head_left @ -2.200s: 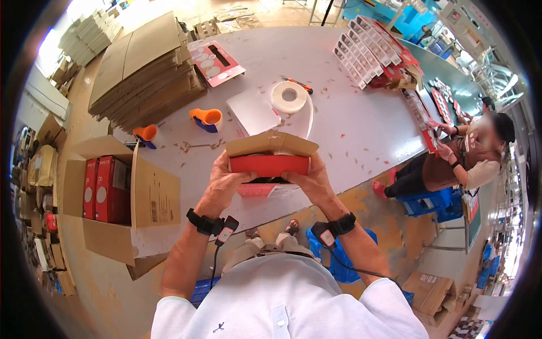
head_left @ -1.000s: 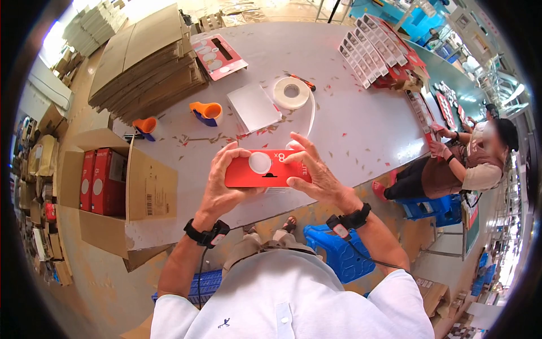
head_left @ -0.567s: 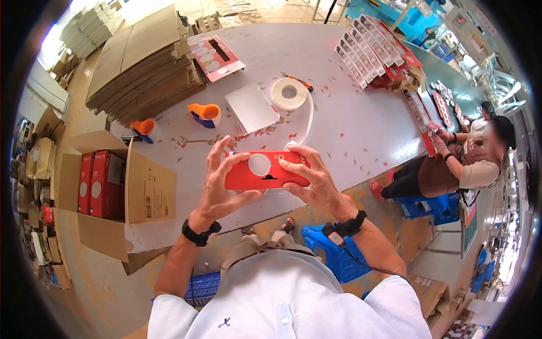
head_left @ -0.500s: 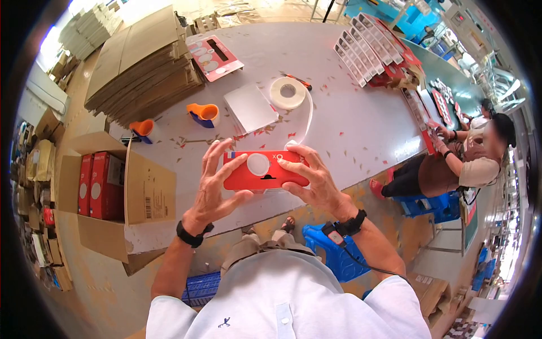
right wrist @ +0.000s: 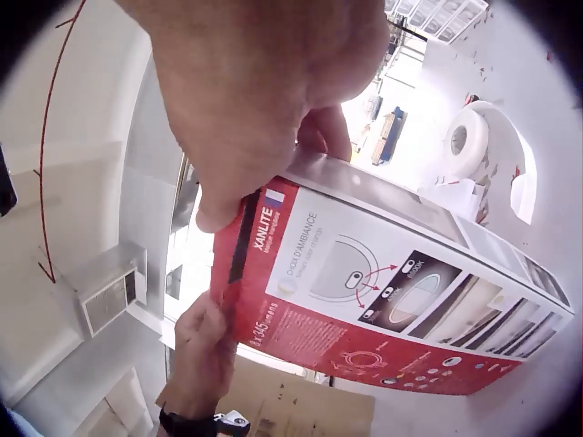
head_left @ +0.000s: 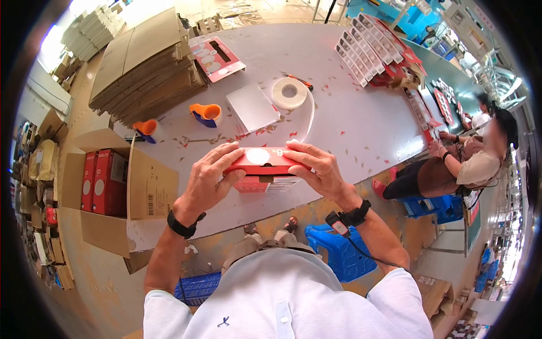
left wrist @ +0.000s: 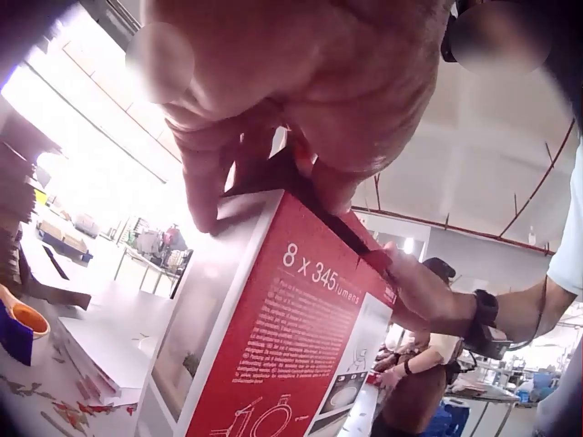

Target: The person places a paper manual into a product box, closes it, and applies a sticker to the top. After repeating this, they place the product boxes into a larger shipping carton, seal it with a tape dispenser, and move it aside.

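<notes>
A red and white printed carton box [head_left: 265, 183] stands upright at the table's near edge, its lid panel facing up with a white circle and a dark slot. My left hand [head_left: 206, 178] grips the top at its left end, fingers over the far edge and thumb at the near one. At the other end my right hand [head_left: 322, 169] holds it the same way. A dark gap shows under the lid's near edge. In the left wrist view the box [left wrist: 282, 328] reads "8 x 345 lumens"; the right wrist view shows the printed side of the box [right wrist: 364, 273].
An open brown carton [head_left: 152, 189] with red boxes [head_left: 110, 183] stands at left, below two orange tape dispensers [head_left: 206, 114]. Beyond lie a white box [head_left: 252, 107], a tape roll [head_left: 289, 93] and stacked cardboard [head_left: 147, 68]. Another person [head_left: 457, 164] sits at right.
The lid panel faced the camera more and now lies flatter, with the box front showing below. My left hand, spread half a second ago, has closed in on the box's left end.
</notes>
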Tool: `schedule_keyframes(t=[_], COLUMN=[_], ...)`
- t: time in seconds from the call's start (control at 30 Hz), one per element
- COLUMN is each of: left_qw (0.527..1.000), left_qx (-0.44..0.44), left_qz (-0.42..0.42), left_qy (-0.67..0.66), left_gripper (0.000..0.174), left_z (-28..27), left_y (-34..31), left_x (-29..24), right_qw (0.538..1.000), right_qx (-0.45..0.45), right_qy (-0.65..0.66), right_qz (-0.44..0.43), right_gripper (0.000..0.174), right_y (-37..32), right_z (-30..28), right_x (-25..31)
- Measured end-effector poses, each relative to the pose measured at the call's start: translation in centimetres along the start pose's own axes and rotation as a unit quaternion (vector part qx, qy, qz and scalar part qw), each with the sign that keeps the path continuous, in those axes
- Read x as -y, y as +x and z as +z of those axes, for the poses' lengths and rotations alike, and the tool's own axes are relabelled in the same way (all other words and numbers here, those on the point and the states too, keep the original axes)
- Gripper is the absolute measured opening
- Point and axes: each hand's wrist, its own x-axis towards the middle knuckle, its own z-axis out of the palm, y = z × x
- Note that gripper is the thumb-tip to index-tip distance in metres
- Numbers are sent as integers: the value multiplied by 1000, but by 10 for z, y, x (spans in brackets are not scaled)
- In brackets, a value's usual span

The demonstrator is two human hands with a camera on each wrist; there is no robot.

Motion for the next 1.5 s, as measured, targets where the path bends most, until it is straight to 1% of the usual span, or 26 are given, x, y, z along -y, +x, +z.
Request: schedule_keyframes(t=[0.03, 0.13, 0.23, 0.33, 0.43, 0.53, 0.63, 0.73, 0.83, 0.87, 0.93, 1.03, 1.13, 1.17, 1.23, 1.27, 1.4, 1.5], left_qw=[1000, 999, 998, 997, 997, 995, 996, 993, 990, 987, 977, 992, 980, 978, 980, 980, 986, 987], left_qx=[-1, -27, -48, -68, -47, -38, -19, -7, -15, -19, -37, 21, -1, -9, 5, 12, -11, -17], left_qz=[0, 38, 39, 27, 65, 85, 84, 104, 110, 119, 143, 77, 87, 85, 75, 72, 74, 69], left_qy=[-2, 5, 9, -18, -1, 36, 25, 56, 82, 104, 151, 96, 178, 189, 186, 186, 150, 147], left_gripper=[47, 45, 45, 45, 47, 52, 63, 72, 73, 72, 69, 68, 65, 61, 62, 62, 65, 67], left_z=[1, 6, 10, 14, 16, 16, 13, 17, 25, 24, 16, 19, 46, 49, 49, 48, 48, 50], left_y=[0, -4, -6, -8, -12, -16, -19, -23, -30, -32, -22, 2, 11, 12, 11, 12, 11, 10], left_x=[1, 8, 8, 9, 19, 20, 14, 26, 31, 30, 18, -10, -11, -11, -16, -17, -17, -15], right_qw=[1000, 997, 996, 995, 997, 992, 991, 989, 981, 979, 972, 967, 966, 972, 984, 983, 979, 977], right_qx=[-1, -9, -8, -10, 4, 24, 79, 96, 42, 35, 16, 18, 30, 16, -8, -12, -28, -38], right_qy=[-6, -57, -58, -65, -56, -82, -65, -60, -131, -144, -180, -220, -241, -220, -173, -173, -187, -190], right_qz=[4, -55, -62, -78, -56, -90, -83, -97, -137, -138, -149, -124, -87, -77, -52, -59, -81, -85], right_gripper=[41, 40, 39, 40, 39, 46, 57, 68, 70, 70, 69, 67, 60, 55, 46, 40, 22, 15], right_y=[0, -4, -6, -9, -8, -11, -11, -13, -25, -30, -30, -26, -19, -15, -10, -7, -1, -2], right_z=[0, 3, 4, 6, 5, 3, -6, -5, 8, 12, 14, 13, 8, 7, 12, 17, 31, 37], right_x=[1, -7, -7, -10, -6, -12, -4, -13, -23, -26, -28, -24, 2, 14, 35, 38, 42, 39])
